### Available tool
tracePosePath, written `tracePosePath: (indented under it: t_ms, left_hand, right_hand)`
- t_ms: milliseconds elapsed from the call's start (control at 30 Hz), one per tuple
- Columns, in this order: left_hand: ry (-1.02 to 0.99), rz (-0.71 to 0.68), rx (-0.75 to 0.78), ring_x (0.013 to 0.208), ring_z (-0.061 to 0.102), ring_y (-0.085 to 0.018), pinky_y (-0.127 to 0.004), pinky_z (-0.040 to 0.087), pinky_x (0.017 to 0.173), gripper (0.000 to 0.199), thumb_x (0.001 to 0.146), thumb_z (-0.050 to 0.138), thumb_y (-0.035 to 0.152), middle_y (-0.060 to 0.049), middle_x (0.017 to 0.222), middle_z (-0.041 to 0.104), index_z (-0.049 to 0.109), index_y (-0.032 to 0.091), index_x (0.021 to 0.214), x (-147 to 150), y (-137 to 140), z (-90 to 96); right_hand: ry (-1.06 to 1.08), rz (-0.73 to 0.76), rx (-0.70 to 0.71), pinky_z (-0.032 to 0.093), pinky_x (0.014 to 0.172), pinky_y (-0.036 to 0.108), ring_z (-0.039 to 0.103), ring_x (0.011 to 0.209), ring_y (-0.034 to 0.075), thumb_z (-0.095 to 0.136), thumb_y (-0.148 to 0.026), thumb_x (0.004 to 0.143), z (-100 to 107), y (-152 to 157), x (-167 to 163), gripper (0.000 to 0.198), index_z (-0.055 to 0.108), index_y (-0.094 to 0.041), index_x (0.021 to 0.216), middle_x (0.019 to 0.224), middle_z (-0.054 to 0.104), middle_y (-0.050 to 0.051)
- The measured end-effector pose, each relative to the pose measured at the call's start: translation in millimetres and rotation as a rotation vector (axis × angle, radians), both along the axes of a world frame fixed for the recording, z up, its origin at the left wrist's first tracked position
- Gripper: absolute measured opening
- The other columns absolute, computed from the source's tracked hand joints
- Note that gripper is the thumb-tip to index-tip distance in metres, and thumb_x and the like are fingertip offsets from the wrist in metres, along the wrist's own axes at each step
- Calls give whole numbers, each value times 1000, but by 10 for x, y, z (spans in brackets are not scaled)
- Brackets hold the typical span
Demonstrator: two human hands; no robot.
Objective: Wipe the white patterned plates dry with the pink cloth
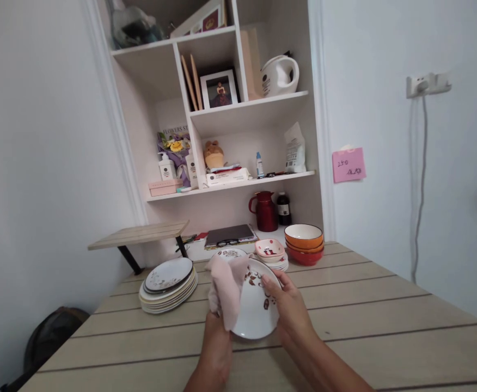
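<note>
My right hand [291, 304] grips the right rim of a white plate [254, 318] with a brown leaf pattern, its thumb on the face. The plate is tilted up above the table. A pink cloth [229, 288] lies over the plate's left edge. My left hand [218, 333] is closed on that cloth, its fingers mostly covered by it. Just behind the held plate, another patterned plate [229, 253] is partly hidden. To the left stands a stack of plates [169, 288], the top ones dark-rimmed.
Orange and red bowls [304, 245] are stacked at the table's back right. Beside them, a small pink patterned dish [269, 249] tops more white dishes. A raised wooden shelf [138, 236] stands at the back left. Behind are a laptop [229, 235] and a red jug [266, 212].
</note>
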State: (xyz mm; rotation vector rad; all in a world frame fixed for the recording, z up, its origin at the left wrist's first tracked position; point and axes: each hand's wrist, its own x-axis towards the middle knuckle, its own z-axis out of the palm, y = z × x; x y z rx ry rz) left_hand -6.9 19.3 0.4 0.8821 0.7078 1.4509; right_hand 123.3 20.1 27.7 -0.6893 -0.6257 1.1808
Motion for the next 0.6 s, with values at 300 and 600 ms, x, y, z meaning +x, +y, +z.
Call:
tracePosePath:
  t_ms: [300,600]
  left_hand:
    - [-119,-16,-126,98,66,-27,-35,52,85,62,70,74,42,-15,105,70,55,15,123,-59,70,-117]
    - [169,49,40,107,61,-27,-36,48,90,78,70,72,46,-16,121,61,40,20,135,-168,211,-119]
  right_hand:
    - [-192,264,0,50,56,28,67,67,20,76,-29,59,128,-78,99,53,55,-22,108,87,71,2]
    - [-155,240,-96,53,54,33,65,57,21,74,-29,62,-55,91,163,49,61,-12,105,73,73,9]
